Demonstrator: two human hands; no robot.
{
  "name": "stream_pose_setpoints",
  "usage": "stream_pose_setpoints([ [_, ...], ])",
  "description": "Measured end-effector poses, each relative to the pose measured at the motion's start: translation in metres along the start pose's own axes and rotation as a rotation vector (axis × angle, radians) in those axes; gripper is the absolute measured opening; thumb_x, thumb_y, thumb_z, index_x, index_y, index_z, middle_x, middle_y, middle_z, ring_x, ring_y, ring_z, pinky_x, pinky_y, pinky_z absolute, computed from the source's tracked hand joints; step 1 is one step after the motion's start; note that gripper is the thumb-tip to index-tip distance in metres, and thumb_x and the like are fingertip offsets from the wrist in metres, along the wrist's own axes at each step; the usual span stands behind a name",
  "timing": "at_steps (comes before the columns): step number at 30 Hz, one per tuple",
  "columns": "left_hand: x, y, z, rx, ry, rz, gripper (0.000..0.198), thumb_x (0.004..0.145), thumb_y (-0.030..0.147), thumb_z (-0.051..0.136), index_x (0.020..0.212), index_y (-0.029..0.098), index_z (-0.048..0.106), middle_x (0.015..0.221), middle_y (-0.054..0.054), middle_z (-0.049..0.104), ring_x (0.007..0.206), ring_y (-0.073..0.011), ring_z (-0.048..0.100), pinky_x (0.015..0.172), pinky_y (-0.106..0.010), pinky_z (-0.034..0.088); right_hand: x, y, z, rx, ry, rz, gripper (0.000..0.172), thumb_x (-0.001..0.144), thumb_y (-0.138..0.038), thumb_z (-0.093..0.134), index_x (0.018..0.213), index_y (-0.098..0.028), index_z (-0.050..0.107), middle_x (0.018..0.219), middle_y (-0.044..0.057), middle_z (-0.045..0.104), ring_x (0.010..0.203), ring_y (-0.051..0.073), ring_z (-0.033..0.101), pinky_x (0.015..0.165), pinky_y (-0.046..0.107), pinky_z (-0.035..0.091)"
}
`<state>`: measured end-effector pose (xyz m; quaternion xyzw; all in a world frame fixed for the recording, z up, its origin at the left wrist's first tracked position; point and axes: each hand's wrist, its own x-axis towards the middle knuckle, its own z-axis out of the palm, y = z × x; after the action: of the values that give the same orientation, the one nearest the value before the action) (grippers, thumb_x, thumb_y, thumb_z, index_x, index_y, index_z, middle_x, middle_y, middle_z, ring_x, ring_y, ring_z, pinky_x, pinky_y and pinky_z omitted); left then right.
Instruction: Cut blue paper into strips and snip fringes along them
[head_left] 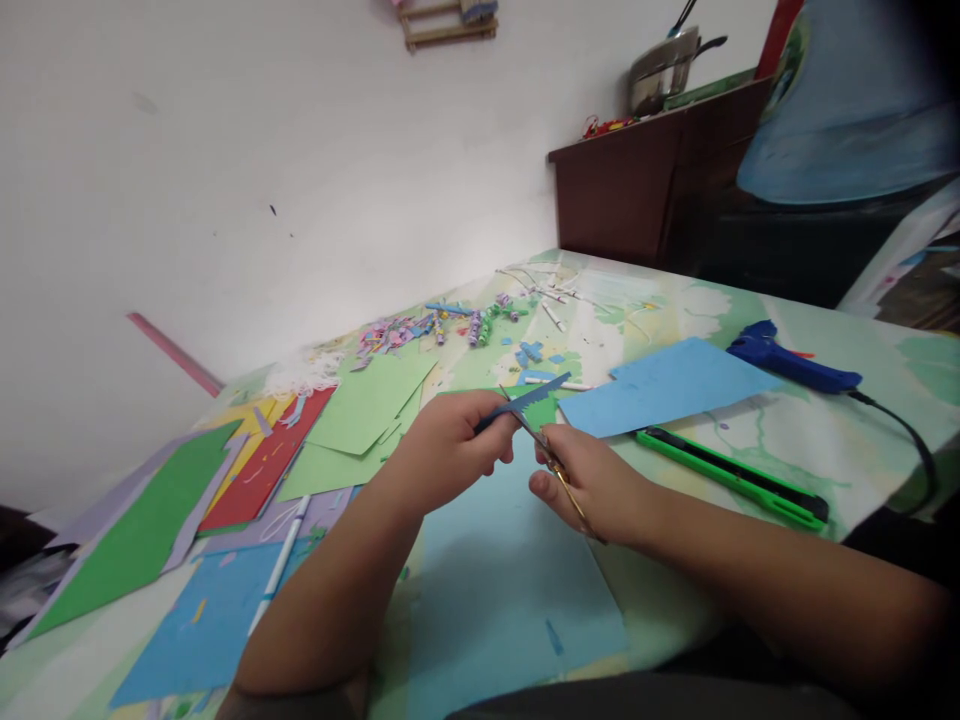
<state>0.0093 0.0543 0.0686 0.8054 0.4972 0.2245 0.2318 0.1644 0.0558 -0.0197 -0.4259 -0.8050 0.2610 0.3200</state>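
Observation:
My left hand (450, 445) pinches a narrow blue strip (541, 392) with a fringed edge. My right hand (592, 480) is wrapped round the gold handles of a pair of scissors (561, 475). The scissor blades cross the strip just beyond my left fingertips. Below both hands a light blue sheet (517, 590) lies on the table, with a small blue scrap (553, 637) on it. A larger blue sheet (667, 385) lies to the right of the strip. Part of a green piece (546, 410) shows behind the scissors.
A blue glue gun (795, 360) with a black cord and a green cutter (735, 478) lie at right. Green (142, 530), red (262, 465) and light green sheets (371, 400) cover the left. Curled strips (480, 325) and a scrap pile (390, 338) sit near the wall. A person's blue shirt (855, 110) shows at upper right.

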Motion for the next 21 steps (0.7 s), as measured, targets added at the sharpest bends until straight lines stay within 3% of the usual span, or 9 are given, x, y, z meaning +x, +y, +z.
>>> stream_pose_setpoints([
  [21, -0.0005, 0.0013, 0.005, -0.002, -0.026, 0.03, 0.021, 0.07, 0.014, 0.04, 0.053, 0.016, 0.05, 0.045, 0.006, 0.046, 0.042, -0.0047, 0.046, 0.044, -0.015, 0.034, -0.0009, 0.0035, 0.0004, -0.01, 0.038, -0.043, 0.036, 0.076, -0.055, 0.038, 0.072, -0.019, 0.039, 0.065, 0.001, 0.044, 0.058, 0.014, 0.04, 0.054, 0.029, 0.033],
])
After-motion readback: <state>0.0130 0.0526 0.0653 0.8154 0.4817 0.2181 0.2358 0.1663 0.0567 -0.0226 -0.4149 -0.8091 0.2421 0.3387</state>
